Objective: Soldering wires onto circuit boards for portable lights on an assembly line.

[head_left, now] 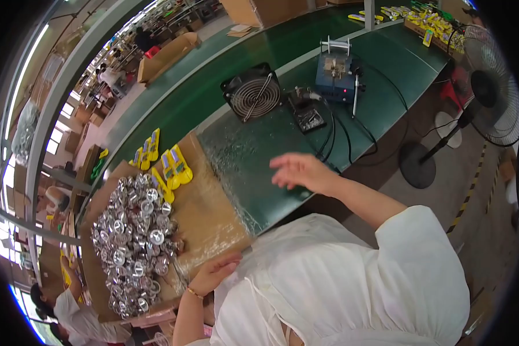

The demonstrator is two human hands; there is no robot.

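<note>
far left, low down, a co-worker (78,314) in a white top. next comes the big heap — shiny round metal parts (135,239), tumbled over one another on brown cardboard (210,222). yellow pieces (181,167) lie in small groups along the heap's far side, one of them right against it. now the left hand (216,272), to the right of the heap and near the cardboard's front edge, fingers loosely stretched, nothing visible in its hold; whether it touches the cardboard can't be told. farther back sits a square black fan (251,98) on the green tabletop (262,173). and here's the right hand (300,172) — well apart from the left, over that green surface, fingers parted and apparently empty. beyond it stand a small black holder (308,118), then a blue machine (335,78) with a red light. far right, a standing fan (484,89).
</note>
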